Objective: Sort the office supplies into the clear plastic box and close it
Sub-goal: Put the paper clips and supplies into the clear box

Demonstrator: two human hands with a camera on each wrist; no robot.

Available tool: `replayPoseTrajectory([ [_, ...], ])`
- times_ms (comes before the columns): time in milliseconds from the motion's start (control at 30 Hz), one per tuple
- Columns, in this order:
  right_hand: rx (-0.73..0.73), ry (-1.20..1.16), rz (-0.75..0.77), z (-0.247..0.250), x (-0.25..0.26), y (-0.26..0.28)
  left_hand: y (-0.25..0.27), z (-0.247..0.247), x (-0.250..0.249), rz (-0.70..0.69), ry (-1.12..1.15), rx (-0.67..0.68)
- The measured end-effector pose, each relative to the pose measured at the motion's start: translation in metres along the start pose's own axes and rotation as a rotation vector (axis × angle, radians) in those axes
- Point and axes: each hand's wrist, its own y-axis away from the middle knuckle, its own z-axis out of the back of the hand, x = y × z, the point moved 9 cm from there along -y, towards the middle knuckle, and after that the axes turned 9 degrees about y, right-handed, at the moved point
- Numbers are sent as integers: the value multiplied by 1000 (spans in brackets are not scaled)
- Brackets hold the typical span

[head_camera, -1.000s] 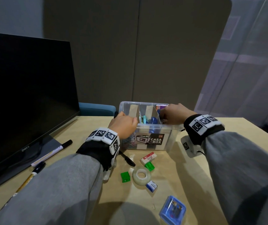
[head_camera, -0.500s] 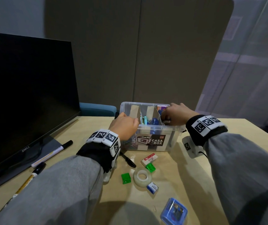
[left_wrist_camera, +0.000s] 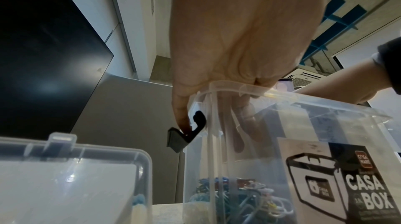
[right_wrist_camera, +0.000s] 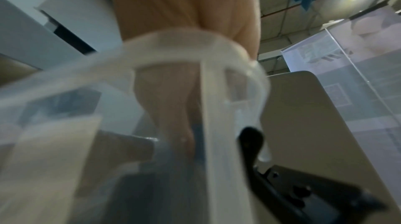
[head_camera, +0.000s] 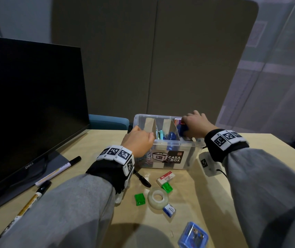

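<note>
The clear plastic box (head_camera: 153, 115) with a CASA BOX label stands open mid-table, split by cardboard dividers. My left hand (head_camera: 139, 140) grips its front left corner. In the left wrist view the fingers (left_wrist_camera: 245, 116) curl over the rim (left_wrist_camera: 303, 97) and the thumb lies outside by a black latch (left_wrist_camera: 188, 133), with coloured paper clips (left_wrist_camera: 238, 193) on the box floor. My right hand (head_camera: 195, 125) reaches into the right compartment and holds a dark blue item (head_camera: 182, 129). The right wrist view is blurred: the right hand (right_wrist_camera: 184, 13) dips behind the rim (right_wrist_camera: 184, 39).
Loose on the table in front of the box are a black pen (head_camera: 142, 179), eraser (head_camera: 166, 178), two green clips (head_camera: 139, 199), tape roll (head_camera: 157, 197), small blue-white box (head_camera: 169, 210) and blue case (head_camera: 193, 235). Two markers (head_camera: 59, 169) lie by the monitor (head_camera: 26, 104) at left.
My right hand has shifted slightly right and up in the right compartment, and the dark blue item now shows under it. The left hand stays on the box corner.
</note>
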Motion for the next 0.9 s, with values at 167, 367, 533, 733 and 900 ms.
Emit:
replayPoseTrajectory([
  [167,22,-34,4,-1,-4,-1,1,2,-2,-17,0,-14],
  [367,-5,-59,-39,-5,-7,-8,1,2,-2,-17,15,-10],
  [533,-82,-25,-71,0,-7,-6,3,2,-4,-15,0,-6],
  [733,-162,-95,-97,7,-11,1,4,2,-6,-18,-50,17],
  [900,-98,-215,39,24,-12,12,3,1,-7,-30,-93,16],
])
